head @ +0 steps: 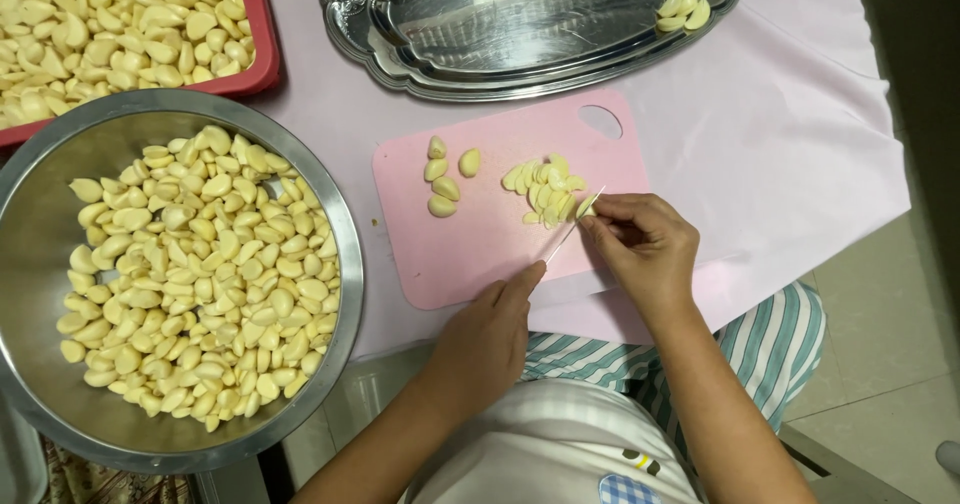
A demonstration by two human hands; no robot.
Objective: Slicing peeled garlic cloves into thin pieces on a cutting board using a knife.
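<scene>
My left hand (490, 339), lower centre of frame, closed around a knife (572, 226), blade angled up-right. My right hand (640, 244), just right of centre, fingers pinched narrow on a garlic clove (585, 207) at the blade tip. Beside it, a heap of garlic slices (542, 186) on the pink cutting board (480, 244); whole cloves (442, 176) further left. Steel bowl (40, 214) of peeled garlic at left, red tray (262, 44) upper left, silver platter (400, 64) at top.

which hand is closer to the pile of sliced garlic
Right. The right hand has its fingertips at the edge of the pile of sliced garlic; the left hand sits lower on the pink cutting board, holding the knife.
</scene>
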